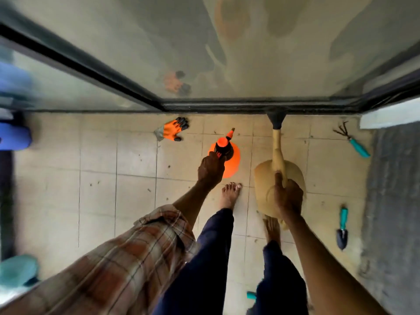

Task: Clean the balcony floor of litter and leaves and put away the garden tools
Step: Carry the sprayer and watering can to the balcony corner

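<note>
Close to the glass [261,64], the left hand [210,169] grips the orange sprayer [233,159] by its top and the right hand [287,196] wraps the tan watering can [263,178] handle: stiff plastic, probably light unless water sloshes inside.

Home balcony, beige tiled floor [97,196] flecked with leaf bits [148,190], glass panels [250,53] in a dark frame [227,105], hand rake [354,144], trowel [342,226], orange gloves [172,129], watering can [263,178] and sprayer [234,160] about
</note>
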